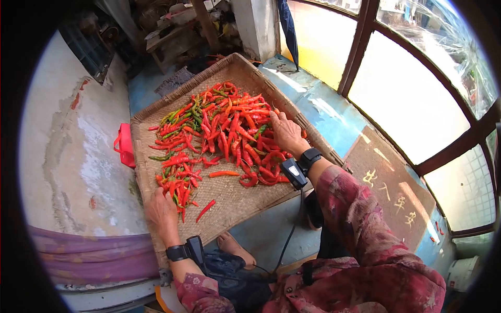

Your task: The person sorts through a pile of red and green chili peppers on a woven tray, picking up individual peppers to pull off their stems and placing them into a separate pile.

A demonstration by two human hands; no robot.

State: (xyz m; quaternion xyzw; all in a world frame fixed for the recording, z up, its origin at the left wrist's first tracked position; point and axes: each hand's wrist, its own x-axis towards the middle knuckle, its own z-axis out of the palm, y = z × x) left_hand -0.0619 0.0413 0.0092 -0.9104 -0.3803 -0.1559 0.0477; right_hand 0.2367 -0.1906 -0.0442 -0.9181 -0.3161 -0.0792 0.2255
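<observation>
A wide woven tray (235, 206) holds a heap of chili peppers (235, 122), mostly red with some green and orange. My right hand (288, 134) lies over the right side of this heap, fingers bent down among the peppers, the tips partly hidden. Near the tray's left edge, my left hand (163, 211) rests beside a smaller pile of chili peppers (180, 180), its thumb and fingers apart at the pile's lower edge. One orange chili pepper (224, 173) and one red chili pepper (206, 210) lie separate on the weave.
A pink bag (124, 146) is against the tray's left side, near the stained wall (68, 156). On the right, a brown mat (391, 182) covers part of the blue floor below the windows. A dark folded umbrella (288, 31) hangs behind. A cable (289, 235) runs from my right wrist.
</observation>
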